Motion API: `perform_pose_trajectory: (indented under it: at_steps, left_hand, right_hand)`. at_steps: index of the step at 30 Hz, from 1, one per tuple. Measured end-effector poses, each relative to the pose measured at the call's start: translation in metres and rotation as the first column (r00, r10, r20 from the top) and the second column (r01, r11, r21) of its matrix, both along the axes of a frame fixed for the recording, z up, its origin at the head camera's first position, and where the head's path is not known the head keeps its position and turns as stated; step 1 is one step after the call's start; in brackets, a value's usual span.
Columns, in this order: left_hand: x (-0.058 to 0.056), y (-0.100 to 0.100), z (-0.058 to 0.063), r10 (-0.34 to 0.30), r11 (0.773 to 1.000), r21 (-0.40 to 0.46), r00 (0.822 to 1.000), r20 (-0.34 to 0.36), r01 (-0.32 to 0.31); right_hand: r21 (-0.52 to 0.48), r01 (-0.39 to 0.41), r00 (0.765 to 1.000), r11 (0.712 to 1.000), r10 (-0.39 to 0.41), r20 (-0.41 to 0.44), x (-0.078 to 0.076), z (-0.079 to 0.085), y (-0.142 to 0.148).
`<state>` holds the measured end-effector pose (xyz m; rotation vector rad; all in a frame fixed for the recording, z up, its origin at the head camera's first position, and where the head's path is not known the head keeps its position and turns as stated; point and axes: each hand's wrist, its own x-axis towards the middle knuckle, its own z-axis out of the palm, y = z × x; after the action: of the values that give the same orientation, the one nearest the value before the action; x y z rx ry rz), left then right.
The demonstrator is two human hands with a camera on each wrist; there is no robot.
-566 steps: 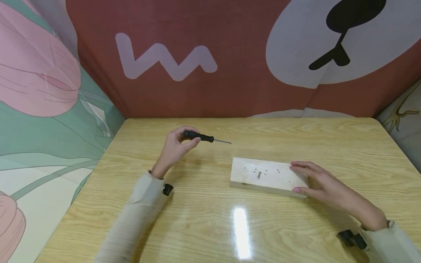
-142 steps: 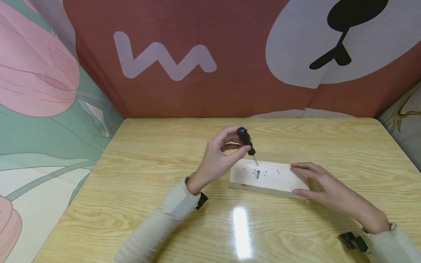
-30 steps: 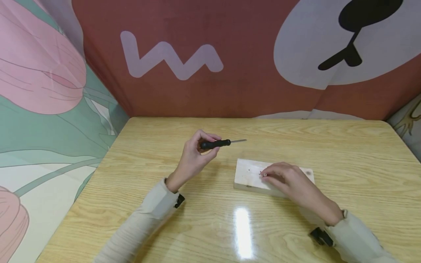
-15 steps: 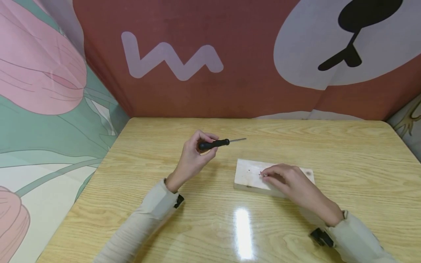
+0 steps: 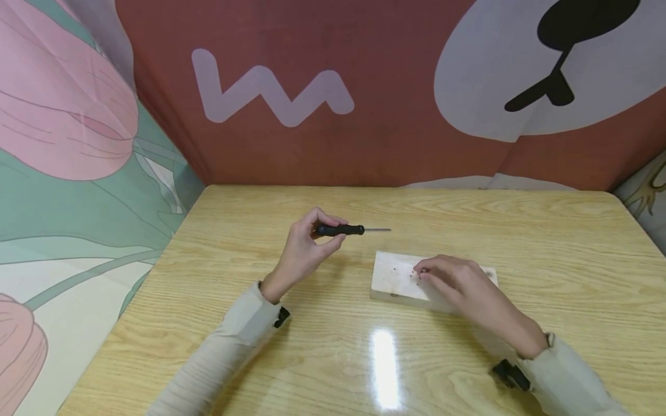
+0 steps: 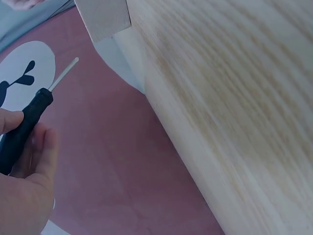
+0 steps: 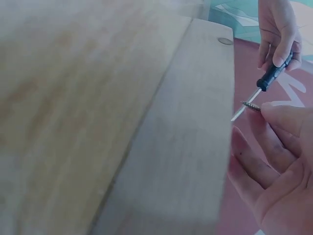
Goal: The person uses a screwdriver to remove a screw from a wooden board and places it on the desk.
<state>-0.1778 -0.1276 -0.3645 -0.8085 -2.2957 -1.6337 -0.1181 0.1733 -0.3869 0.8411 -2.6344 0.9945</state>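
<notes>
My left hand (image 5: 307, 248) holds a black-handled screwdriver (image 5: 340, 230) above the table, its thin shaft pointing right. The left wrist view shows thumb and fingers around the handle (image 6: 24, 127). A pale wooden block (image 5: 391, 280) with several small holes lies flat on the table. Over it my right hand (image 5: 468, 286) pinches a small metal screw (image 7: 252, 105) between thumb and index finger. In the right wrist view the screw's pointed end shows, apart from the block's top edge. Part of the block's top is hidden beneath the right hand.
The wood-grain table (image 5: 291, 358) reaches back to a printed red cloth wall (image 5: 385, 150). Another printed cloth (image 5: 78, 231) hangs along the left side. A black wrist device (image 5: 510, 374) sits at the right cuff.
Earlier the screwdriver stood over the screw upright in the block; it has since moved left. My right hand left the block's end, took the screw, and now has it off the block.
</notes>
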Motion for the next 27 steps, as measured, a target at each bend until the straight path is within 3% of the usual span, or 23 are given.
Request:
perform_pose_trajectory:
  at_steps: [13,20,27]
  left_hand:
    - [-0.003,-0.005,0.0,0.028,0.999,-0.04,1.0,0.015,-0.027]
    - [-0.007,-0.009,-0.002,0.037,0.998,-0.056,0.999,0.035,-0.035]
    - [-0.014,-0.012,-0.004,0.04,0.996,-0.082,0.999,0.025,-0.038]
  right_hand:
    - [0.009,0.066,0.985,0.998,-0.064,-0.163,-0.007,0.01,0.025]
    - [0.03,0.122,0.981,0.992,-0.116,-0.154,-0.011,0.011,0.045]
    - [0.044,0.165,0.966,0.985,-0.152,-0.208,-0.015,0.009,0.061]
